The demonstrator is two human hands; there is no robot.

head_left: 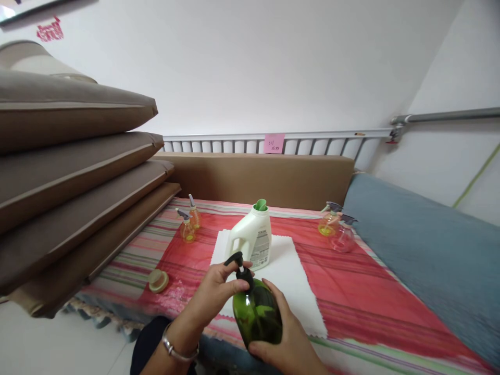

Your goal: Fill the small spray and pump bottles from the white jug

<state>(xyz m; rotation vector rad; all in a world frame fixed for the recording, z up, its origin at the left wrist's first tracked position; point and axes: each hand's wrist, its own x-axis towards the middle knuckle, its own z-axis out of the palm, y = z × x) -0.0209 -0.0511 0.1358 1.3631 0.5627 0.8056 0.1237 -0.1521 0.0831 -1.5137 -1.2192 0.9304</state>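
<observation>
A green pump bottle [260,317] with a black pump top [244,278] is tilted in front of me at the near edge of the surface. Around its black collar, my left hand [221,286] is closed with thumb and fingers. My right hand [287,333] wraps the bottle's body from the right side. Just beyond stands a white detergent jug [260,237], upright, its neck uncapped with a green spout inside. The jug rests on a white scallop-edged cloth [291,276]. To the left lies a round pale cap [158,280].
Small clear spray bottles stand at the left [188,230] and right, one with pink liquid [342,239]. Stacked brown cushions [78,151] rise on the left. A long brown cushion [253,179] leans before a white radiator. Blue fabric [425,239] covers the right side.
</observation>
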